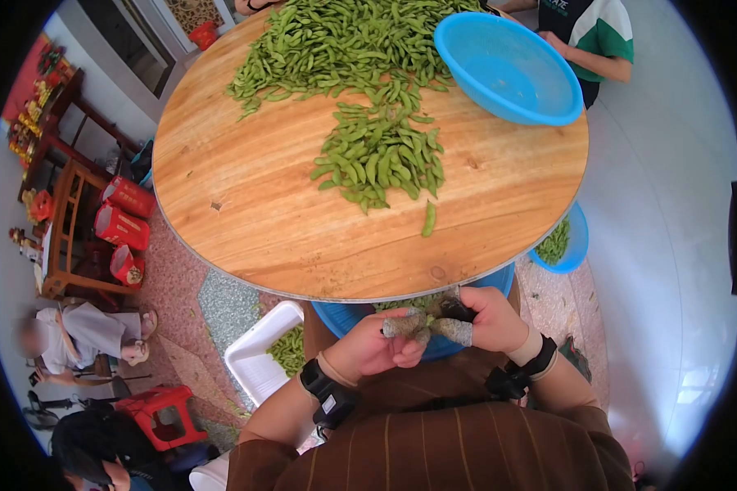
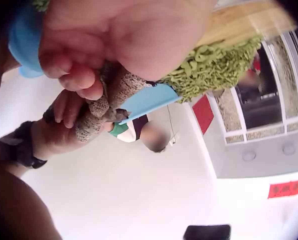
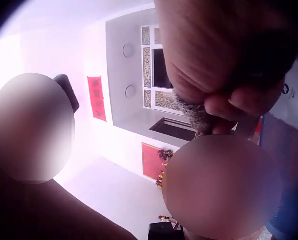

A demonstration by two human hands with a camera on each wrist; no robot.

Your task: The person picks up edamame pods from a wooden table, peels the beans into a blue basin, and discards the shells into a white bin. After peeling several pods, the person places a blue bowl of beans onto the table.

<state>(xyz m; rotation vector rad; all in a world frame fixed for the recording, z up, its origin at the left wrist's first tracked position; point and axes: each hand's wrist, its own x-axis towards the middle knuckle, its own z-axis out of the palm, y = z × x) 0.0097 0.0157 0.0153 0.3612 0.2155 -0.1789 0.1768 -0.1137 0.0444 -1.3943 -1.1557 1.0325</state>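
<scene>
Hands meet low over the lap, just below the near edge of the bench: the left hand point(image 1: 368, 348) and the right hand point(image 1: 487, 319) both have their fingers curled in, and the 2 grips pinch 1 green pod point(image 1: 424, 317) between fingertips sheathed in grey knitted covers point(image 1: 401, 326). The left wrist view shows those covers pressed together, though the pod itself is hard to make out there. Right beneath the hands sits a blue basin point(image 1: 336, 315), and to its left on the floor a white tray point(image 1: 258, 352) holds more pods. To do this step well, I would judge, the pod should stay over the basin so anything that drops lands inside. The covered tips rather than bare skin should bear on the seam, with a short twist and not a long pull. Farther off, the round wooden bench point(image 1: 246, 204) carries a small heap point(image 1: 378, 159) with 1 loose pod point(image 1: 428, 219) just beside it. Beyond are a blue bowl point(image 1: 508, 69) and a large heap point(image 1: 336, 41) at the far edge.
</scene>
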